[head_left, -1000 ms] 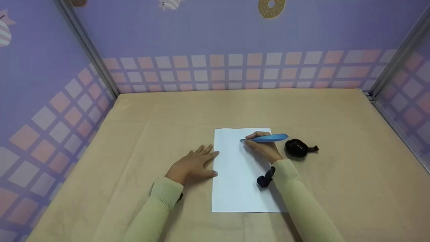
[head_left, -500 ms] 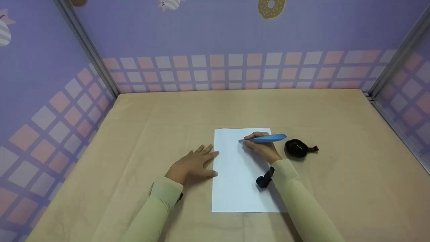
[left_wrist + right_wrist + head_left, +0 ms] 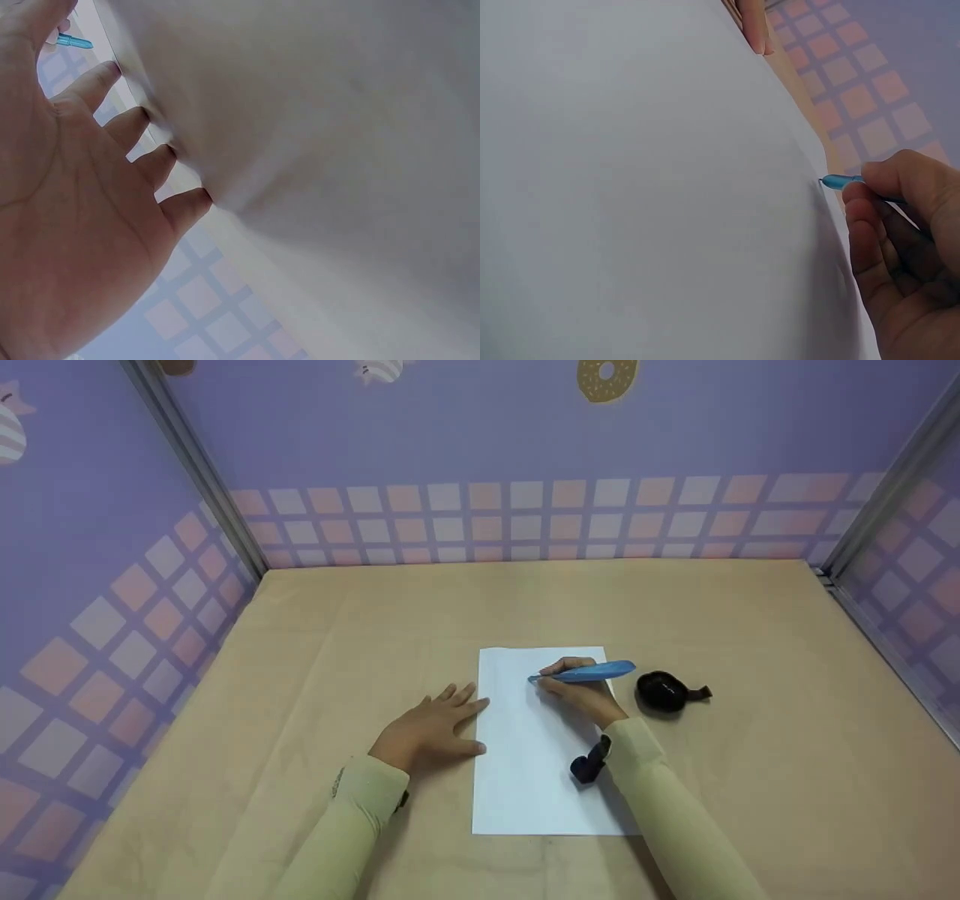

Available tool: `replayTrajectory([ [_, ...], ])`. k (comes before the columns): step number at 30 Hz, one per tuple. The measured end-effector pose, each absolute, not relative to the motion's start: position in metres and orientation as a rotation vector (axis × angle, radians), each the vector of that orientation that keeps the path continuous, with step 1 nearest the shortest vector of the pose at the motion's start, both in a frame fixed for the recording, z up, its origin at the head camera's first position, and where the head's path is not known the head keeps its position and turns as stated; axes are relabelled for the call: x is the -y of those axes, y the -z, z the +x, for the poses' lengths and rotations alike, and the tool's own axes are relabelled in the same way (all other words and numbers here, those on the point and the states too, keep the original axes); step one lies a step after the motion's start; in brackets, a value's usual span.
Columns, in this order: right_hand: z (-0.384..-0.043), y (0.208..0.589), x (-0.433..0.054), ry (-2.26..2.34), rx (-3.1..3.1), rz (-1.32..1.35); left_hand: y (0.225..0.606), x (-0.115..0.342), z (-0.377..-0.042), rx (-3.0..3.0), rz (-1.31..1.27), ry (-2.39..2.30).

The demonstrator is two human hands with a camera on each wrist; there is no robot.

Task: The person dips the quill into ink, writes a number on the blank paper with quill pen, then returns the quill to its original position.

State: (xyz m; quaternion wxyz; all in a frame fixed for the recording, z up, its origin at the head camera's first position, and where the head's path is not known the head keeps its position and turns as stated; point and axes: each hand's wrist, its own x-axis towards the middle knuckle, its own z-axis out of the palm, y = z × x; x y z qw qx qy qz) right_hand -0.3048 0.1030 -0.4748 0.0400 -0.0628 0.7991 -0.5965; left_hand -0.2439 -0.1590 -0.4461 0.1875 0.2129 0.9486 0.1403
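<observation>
A white sheet of paper [image 3: 517, 780] lies upright on the table before me. My right hand [image 3: 581, 694] pinches a blue pen [image 3: 596, 671] with a broad, flattened barrel, its tip at the upper part of the sheet. In the right wrist view, the thumb and fingers close round the pen [image 3: 841, 181], and a tiny dark mark shows at its tip. At the sheet's left edge, my left hand [image 3: 431, 727] rests on the table with fingers spread. Its thumb and index fingertip touch the paper's edge. The left wrist view shows its fingers [image 3: 127, 127] extended against the surface.
Just right of the sheet lies a glossy black rounded object [image 3: 661, 692] with a short flared tail; its kind is unclear. A black wrist camera [image 3: 587, 766] hangs over the paper. Patterned purple walls [image 3: 480, 435] border the tan table [image 3: 360, 615] on the back and sides.
The right hand and pen have shifted slightly left and a little nearer me, the pen tip moving over the paper. My left hand, the sheet and the black object stay put.
</observation>
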Motion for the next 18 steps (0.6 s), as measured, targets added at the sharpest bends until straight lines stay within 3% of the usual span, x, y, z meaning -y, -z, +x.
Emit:
replayTrajectory([
  [18,-0.2999,0.4725,-0.0998,1.786,-2.437,-0.241,0.4453,0.1587,-0.2433,-2.668,0.609,-0.382],
])
